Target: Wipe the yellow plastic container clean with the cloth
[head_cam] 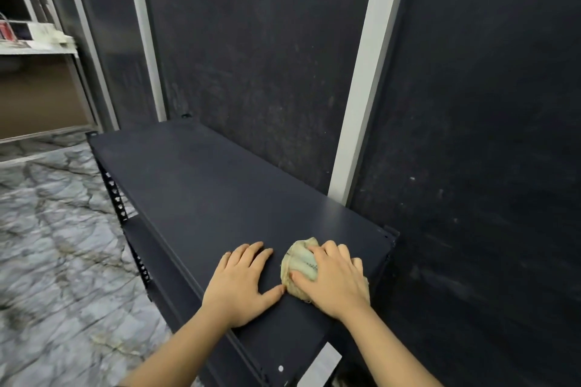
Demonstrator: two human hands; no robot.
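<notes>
A crumpled beige cloth (298, 261) lies on the near right part of a dark metal shelf top (204, 185). My right hand (333, 280) presses down on the cloth with its fingers spread over it. My left hand (242, 280) lies flat on the shelf just left of the cloth, fingers apart, its thumb tip touching the cloth's edge. No yellow plastic container is in view.
A dark wall with two pale vertical strips (361, 82) rises right behind the shelf. Marbled grey floor (56, 245) spreads to the left. A white shelf with small items (34, 41) stands far left. A perforated upright (119, 198) runs down the shelf's left side.
</notes>
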